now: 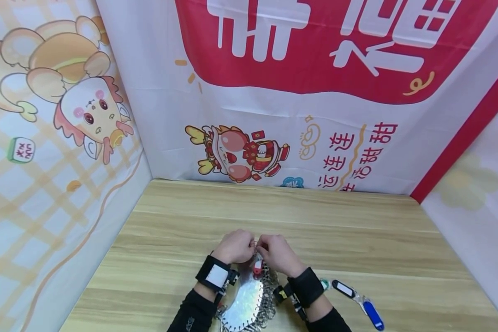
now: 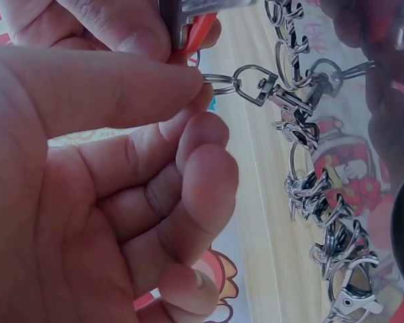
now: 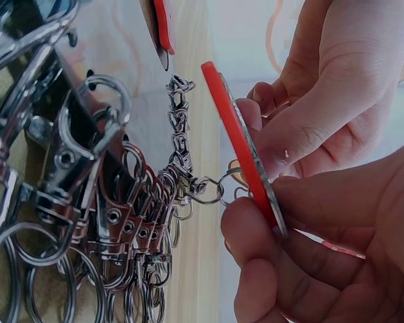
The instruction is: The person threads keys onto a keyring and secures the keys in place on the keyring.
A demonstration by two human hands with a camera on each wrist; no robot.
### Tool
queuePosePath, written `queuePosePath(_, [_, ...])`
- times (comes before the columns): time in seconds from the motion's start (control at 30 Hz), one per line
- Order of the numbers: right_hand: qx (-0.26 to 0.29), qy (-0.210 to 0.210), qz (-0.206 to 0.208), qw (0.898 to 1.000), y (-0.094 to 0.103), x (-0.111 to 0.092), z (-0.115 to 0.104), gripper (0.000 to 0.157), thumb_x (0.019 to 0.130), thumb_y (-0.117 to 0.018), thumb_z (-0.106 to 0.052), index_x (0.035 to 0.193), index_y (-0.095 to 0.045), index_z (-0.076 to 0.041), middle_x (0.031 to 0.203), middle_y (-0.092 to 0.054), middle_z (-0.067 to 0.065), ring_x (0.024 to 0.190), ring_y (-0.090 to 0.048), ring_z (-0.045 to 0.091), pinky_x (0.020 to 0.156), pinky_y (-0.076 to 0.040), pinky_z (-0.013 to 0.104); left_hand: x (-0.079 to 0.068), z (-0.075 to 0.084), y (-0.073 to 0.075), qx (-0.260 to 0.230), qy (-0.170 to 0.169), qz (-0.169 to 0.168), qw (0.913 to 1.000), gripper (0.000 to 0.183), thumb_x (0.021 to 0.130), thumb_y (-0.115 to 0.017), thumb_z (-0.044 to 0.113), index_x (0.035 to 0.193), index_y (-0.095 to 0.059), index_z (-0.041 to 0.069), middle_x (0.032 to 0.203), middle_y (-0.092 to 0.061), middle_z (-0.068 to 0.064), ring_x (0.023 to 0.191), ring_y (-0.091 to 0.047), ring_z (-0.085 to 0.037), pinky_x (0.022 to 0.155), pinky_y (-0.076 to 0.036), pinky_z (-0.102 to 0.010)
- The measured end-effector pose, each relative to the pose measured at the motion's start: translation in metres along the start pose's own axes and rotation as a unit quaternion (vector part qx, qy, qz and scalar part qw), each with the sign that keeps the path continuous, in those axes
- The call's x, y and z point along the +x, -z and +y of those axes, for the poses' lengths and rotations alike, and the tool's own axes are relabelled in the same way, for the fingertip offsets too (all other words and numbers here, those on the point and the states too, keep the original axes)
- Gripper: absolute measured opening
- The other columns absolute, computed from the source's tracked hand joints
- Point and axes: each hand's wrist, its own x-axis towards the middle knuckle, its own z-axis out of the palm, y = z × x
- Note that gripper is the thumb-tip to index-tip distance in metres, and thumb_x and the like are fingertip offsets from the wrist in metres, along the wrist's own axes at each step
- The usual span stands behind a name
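My left hand pinches a split ring between thumb and finger; the ring joins a silver swivel clasp. Facing it, my right hand grips a red key tag between thumb and fingers, seen edge-on in the right wrist view. The fingertips of both hands meet at the tag's ring. Below them lies a shiny, mirror-like curved plate. Metal clasps and rings crowd along its edge. In the head view, red and white show over the plate just under the fingers.
To the right of my right wrist lie a black key tag with a white panel and a blue key tag. A green piece peeks out beside the wristband. The wooden table has printed cloth walls around it.
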Motion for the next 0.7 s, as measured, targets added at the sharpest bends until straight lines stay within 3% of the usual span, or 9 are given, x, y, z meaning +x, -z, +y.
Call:
queuePosePath(0.4, [0.01,0.0,-0.001,1.0,0.0001,0.0001,-0.0009,0.011,0.09,-0.061,-0.007,0.079,-0.063,-0.008,0.065,-0.054,-0.007,0.054,-0.047,0.004,0.05,-0.042,0.022,0.001,0.0,-0.0006,-0.011,0.008,-0.005,0.9999,0.031,0.086,-0.055,0.008,0.058,-0.044,0.014,0.052,-0.036,0.004,0.045,-0.038,-0.011,0.045,-0.03,-0.024])
queuePosePath(0.7, [0.017,-0.014,0.02,1.0,0.0027,0.0003,-0.0003,0.013,0.09,-0.059,-0.005,0.078,-0.062,-0.009,0.064,-0.054,-0.007,0.05,-0.046,0.004,0.047,-0.04,0.022,0.0037,0.0016,-0.002,-0.057,-0.002,-0.011,0.9983,0.024,0.086,-0.054,0.006,0.064,-0.05,0.014,0.056,-0.042,0.003,0.048,-0.043,-0.011,0.047,-0.035,-0.024])
